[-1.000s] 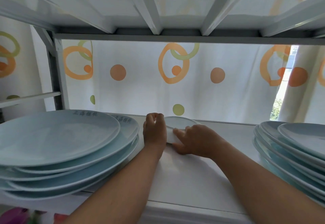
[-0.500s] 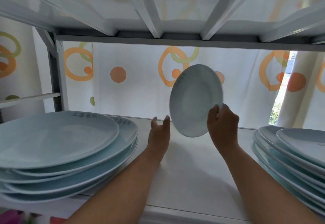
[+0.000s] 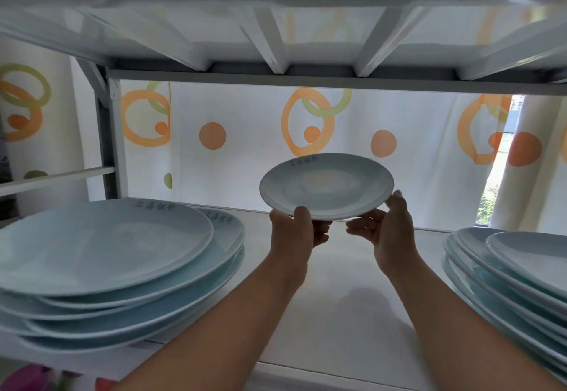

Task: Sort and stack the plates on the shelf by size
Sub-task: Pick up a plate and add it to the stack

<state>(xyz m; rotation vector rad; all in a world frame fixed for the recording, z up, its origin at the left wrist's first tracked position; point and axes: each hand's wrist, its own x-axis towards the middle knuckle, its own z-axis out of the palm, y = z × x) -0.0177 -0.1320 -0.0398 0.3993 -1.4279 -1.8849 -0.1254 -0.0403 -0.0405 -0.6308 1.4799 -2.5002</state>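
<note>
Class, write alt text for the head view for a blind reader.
Two hands hold a small pale blue plate above a white shelf: left hand on its near rim, right hand on its right rim. A left stack and a right stack of larger blue plates flank them; a circle-patterned curtain hangs behind.

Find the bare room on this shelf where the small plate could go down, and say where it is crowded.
Bare room: the middle strip of the shelf, bordered by the left stack, the right stack and the curtain. The left hand and right hand hold the small plate above it. Crowded: both ends.
</note>
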